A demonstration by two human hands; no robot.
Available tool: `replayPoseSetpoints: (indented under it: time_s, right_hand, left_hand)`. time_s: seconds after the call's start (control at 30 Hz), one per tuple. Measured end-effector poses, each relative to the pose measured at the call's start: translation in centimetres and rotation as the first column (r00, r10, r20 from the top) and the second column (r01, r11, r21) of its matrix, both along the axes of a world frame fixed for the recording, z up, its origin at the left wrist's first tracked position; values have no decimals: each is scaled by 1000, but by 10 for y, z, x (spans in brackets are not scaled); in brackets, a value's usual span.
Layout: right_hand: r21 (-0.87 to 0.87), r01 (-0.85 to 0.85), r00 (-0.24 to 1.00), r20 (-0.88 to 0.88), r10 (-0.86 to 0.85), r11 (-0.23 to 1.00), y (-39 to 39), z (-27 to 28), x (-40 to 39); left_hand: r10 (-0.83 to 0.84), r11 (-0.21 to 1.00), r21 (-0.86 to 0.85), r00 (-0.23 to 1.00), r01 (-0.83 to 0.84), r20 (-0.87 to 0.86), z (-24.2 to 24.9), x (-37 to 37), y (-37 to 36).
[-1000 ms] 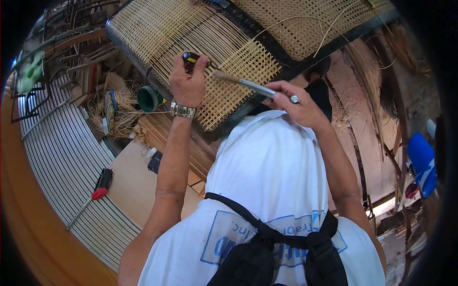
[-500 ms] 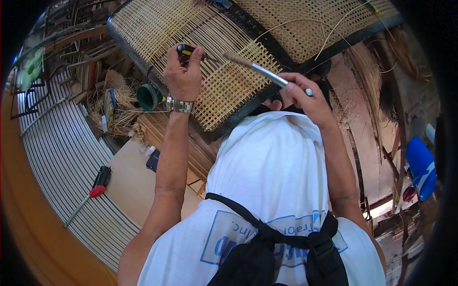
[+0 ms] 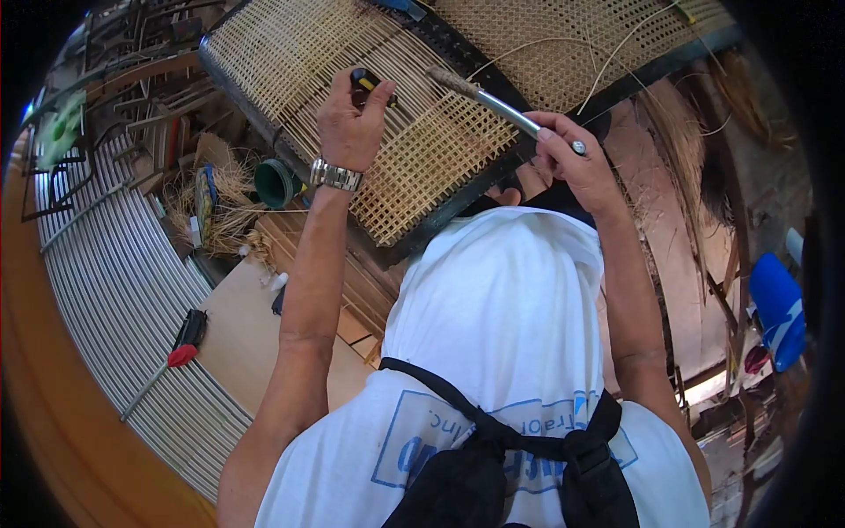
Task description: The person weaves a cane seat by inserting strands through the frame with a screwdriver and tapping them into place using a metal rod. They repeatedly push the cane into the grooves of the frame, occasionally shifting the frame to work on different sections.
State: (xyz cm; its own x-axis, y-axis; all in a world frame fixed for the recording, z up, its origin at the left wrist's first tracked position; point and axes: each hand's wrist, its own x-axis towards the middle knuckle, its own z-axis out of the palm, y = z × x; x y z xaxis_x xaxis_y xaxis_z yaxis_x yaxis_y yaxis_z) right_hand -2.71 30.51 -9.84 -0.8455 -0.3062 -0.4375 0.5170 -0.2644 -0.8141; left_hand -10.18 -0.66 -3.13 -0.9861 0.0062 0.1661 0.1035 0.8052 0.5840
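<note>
A woven cane panel (image 3: 414, 172) in a black frame (image 3: 436, 222) lies in front of me. My left hand (image 3: 348, 128), with a metal watch on the wrist, rests on the weave and grips a black-and-yellow-handled tool (image 3: 365, 81). My right hand (image 3: 576, 167) holds a slim metal-handled tool (image 3: 497, 104) near its end. The tool's worn tip points left, over the black crossbar between the two cane sections. Loose cane strands (image 3: 563, 40) trail across the upper panel.
A red-handled screwdriver (image 3: 180, 348) lies on the ribbed metal surface (image 3: 106, 273) at the left. A green cup (image 3: 275, 183) and a heap of cane scraps (image 3: 224, 211) sit beside the frame. A blue object (image 3: 779, 308) is at the right edge.
Both hands have moved up across the panel. The metal tool's tip has shifted from the open weave to the black crossbar, and the left hand's tool has moved farther up the weave.
</note>
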Motion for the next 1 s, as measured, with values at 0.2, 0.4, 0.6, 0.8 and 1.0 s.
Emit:
replayPoseSetpoints:
  time_s: [0.2, 0.4, 0.6, 0.8, 1.0]
  right_hand:
    - [77, -5, 1000, -22, 6, 997, 5, 1, -10]
    - [72, 80, 996, -32, -78, 994, -6, -2, -16]
    - [84, 27, 999, -19, -26, 996, -2, 0, -15]
    - [103, 63, 998, -14, -62, 993, -8, -5, -12]
    - [54, -156, 974, -156, 162, 986, 4, -1, -10]
  left_hand:
    - [-47, 998, -34, 993, 51, 104, 3, -7, 5]
    - [-64, 998, -4, 998, 64, -6, -6, -4, 4]
    - [-1, 999, -41, 998, 3, 59, -9, -4, -2]
    - [-30, 997, -62, 995, 36, 96, -8, -3, 1]
    - [-53, 998, -29, 998, 54, 46, 1, 3, 10]
